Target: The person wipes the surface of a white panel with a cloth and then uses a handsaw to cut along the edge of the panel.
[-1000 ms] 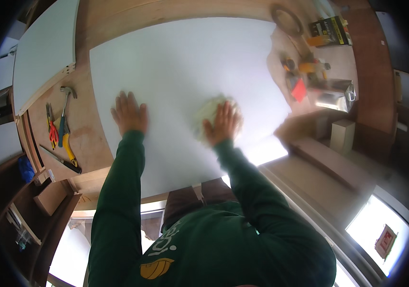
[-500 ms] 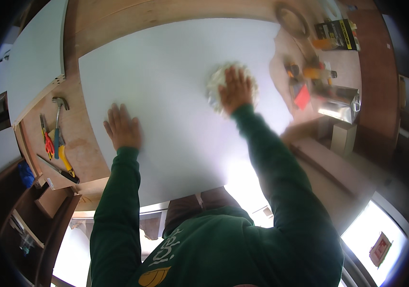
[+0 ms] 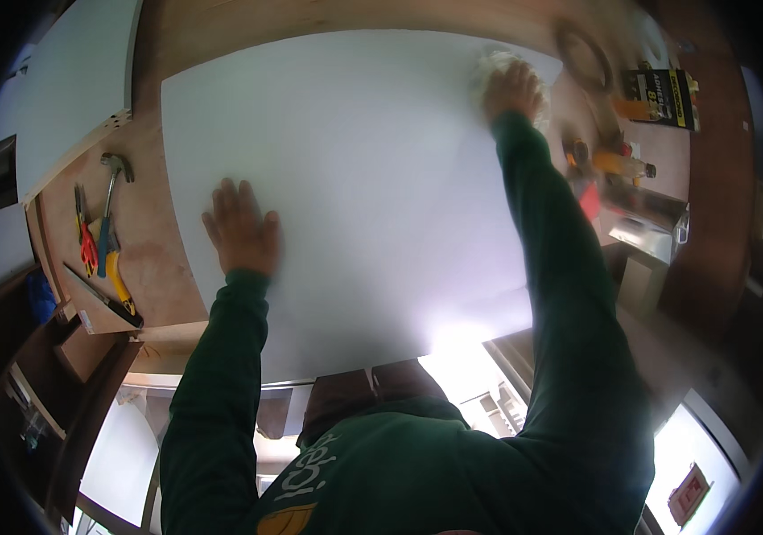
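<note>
A large white sheet point(image 3: 354, 205) lies across the wooden worktable in front of me. My left hand point(image 3: 244, 232) rests flat on its left part, fingers spread, holding nothing. At the sheet's far right corner my right hand point(image 3: 515, 87) presses down on a crumpled whitish cloth point(image 3: 490, 69). The palm covers most of the cloth, and the fingers are slightly blurred. Between the two hands the sheet looks smooth, with a bright glare along its near edge.
Left of the sheet lie a claw hammer point(image 3: 112, 205), red-handled pliers point(image 3: 88, 250), a yellow-handled tool point(image 3: 119, 283) and a dark-handled file point(image 3: 103, 296). On the right are a roll of tape point(image 3: 584, 59), a black-and-yellow box point(image 3: 662, 98), an orange bottle point(image 3: 620, 165) and a metal can point(image 3: 644, 234).
My right hand has slid the cloth away from me and to the right, reaching the far corner. The sheet's right edge now lies flatter. My left hand stays on the sheet, its thumb more spread.
</note>
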Motion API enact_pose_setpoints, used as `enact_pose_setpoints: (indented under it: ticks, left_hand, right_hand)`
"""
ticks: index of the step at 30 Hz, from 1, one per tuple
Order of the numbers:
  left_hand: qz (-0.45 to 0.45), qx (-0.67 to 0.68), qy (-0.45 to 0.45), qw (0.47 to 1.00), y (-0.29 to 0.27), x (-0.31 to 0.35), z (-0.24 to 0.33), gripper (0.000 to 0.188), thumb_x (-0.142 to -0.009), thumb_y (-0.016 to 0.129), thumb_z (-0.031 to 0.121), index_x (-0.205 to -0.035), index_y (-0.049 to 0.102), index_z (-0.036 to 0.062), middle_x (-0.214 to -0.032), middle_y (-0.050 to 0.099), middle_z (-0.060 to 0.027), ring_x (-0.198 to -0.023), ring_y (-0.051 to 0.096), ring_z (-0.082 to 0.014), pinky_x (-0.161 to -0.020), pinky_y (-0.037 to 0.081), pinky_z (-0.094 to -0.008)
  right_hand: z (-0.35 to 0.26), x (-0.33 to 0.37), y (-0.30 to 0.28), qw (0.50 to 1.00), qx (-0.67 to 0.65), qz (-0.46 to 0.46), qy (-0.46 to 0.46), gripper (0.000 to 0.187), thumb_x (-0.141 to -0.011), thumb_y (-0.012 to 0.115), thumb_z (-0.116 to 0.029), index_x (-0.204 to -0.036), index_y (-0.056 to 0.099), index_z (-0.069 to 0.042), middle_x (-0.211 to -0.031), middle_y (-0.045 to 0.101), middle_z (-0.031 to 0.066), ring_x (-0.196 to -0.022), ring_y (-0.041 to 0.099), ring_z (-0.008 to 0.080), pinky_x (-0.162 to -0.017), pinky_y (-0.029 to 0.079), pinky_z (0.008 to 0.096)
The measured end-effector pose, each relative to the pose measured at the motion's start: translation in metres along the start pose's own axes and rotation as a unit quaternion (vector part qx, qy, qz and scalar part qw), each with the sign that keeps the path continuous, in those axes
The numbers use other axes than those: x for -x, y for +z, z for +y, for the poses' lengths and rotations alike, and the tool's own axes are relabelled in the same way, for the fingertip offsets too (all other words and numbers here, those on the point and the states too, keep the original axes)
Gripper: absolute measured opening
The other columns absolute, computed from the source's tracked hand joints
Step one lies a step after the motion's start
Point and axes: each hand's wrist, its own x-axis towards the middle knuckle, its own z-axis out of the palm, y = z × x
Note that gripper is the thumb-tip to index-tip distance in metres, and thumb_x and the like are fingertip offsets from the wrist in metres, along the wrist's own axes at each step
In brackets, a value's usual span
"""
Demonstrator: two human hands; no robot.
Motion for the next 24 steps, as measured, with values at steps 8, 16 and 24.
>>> enact_pose_setpoints:
  ticks: [8,16,24]
  left_hand:
    - [0.012,0.007,0.002,1.0,0.003,0.002,0.0,0.071,-0.101,0.029,0.056,-0.155,0.031,0.0103,-0.163,0.024,-0.0152,-0.151,0.02,-0.0351,-0.12,0.009,-0.0588]
    - [-0.011,0.026,0.005,1.0,-0.007,0.002,0.0,0.07,-0.097,0.044,0.045,-0.154,0.031,0.0071,-0.162,0.026,-0.0186,-0.15,0.023,-0.0368,-0.119,0.012,-0.0612]
    - [-0.023,0.038,-0.018,0.999,-0.007,0.01,-0.015,0.067,-0.098,0.042,0.044,-0.155,0.031,0.0106,-0.163,0.024,-0.0156,-0.151,0.019,-0.0344,-0.121,0.008,-0.057]
  right_hand:
    - [-0.197,0.071,-0.013,0.977,-0.026,0.058,-0.205,0.062,-0.102,0.033,-0.043,-0.152,0.038,-0.007,-0.161,0.032,0.0134,-0.147,0.028,0.0388,-0.118,0.02,0.0603]
    - [-0.376,0.139,-0.048,0.906,-0.191,0.0,-0.377,0.058,-0.1,0.042,-0.037,-0.148,0.041,-0.003,-0.156,0.04,0.015,-0.145,0.033,0.0376,-0.117,0.023,0.0587]
    - [-0.286,0.087,-0.05,0.922,0.009,0.001,-0.388,0.054,-0.1,0.043,-0.039,-0.142,0.049,-0.006,-0.148,0.047,0.0097,-0.137,0.041,0.0304,-0.108,0.034,0.0529]
